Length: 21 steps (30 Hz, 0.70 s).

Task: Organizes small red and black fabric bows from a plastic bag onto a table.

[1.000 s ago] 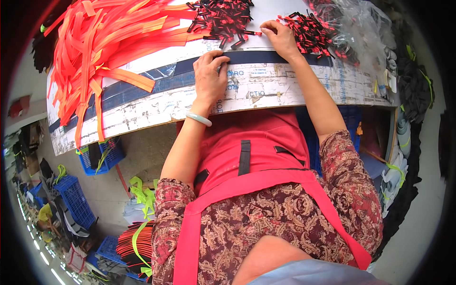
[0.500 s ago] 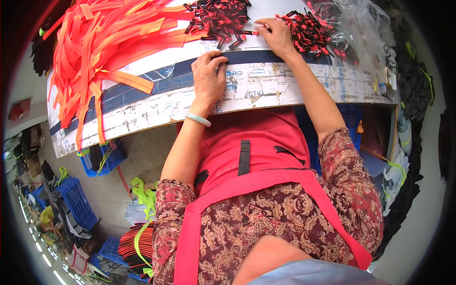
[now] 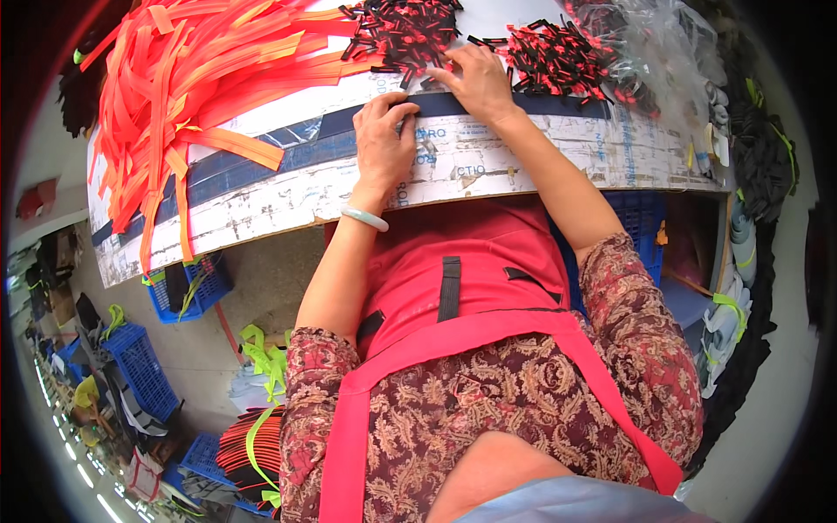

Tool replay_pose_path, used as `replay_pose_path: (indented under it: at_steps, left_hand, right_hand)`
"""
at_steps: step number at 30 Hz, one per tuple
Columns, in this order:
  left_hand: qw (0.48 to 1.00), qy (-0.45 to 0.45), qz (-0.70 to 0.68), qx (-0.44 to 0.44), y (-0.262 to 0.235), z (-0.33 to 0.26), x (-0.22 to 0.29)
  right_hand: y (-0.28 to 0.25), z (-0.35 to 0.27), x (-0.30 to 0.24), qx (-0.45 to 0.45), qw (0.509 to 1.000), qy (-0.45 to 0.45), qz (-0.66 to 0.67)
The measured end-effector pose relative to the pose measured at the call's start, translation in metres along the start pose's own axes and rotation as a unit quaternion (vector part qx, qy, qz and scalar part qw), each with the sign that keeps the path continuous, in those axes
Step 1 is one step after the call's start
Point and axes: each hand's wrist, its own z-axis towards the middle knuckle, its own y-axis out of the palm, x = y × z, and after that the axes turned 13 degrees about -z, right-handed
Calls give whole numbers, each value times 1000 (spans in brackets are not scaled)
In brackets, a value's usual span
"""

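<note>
My left hand (image 3: 385, 144) rests at the table's front, fingers bent down and drawn together over a dark strip (image 3: 331, 126) that runs along the board. What its fingertips hold, if anything, is hidden. Just right of it, my right hand (image 3: 482, 87) reaches over the strip with thumb and fingers apart. It lies between two heaps of small black and red tab-like pieces, one left heap (image 3: 405, 35) and one right heap (image 3: 558, 61). Nothing shows clearly between its fingers.
A large pile of bright orange zipper-like tapes (image 3: 200, 78) covers the left side and hangs over the edge of the worn white board (image 3: 288, 187). Clear plastic bags (image 3: 667, 52) lie at the far right. Blue crates (image 3: 144, 370) stand below on the left.
My right hand has moved left and slightly nearer, from the edge of the right heap toward my left hand. The left hand has stayed in place.
</note>
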Motion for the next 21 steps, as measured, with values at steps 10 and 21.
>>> replay_pose_path:
  at_steps: [10, 21]
  left_hand:
    - [1000, -8, -10, 5, 0, -2, 0]
    - [1000, -9, -6, -4, 1, -1, 0]
  right_hand:
    - [-26, 3, 40, -181, 982, 52, 12]
    - [-30, 16, 73, -44, 993, -24, -111]
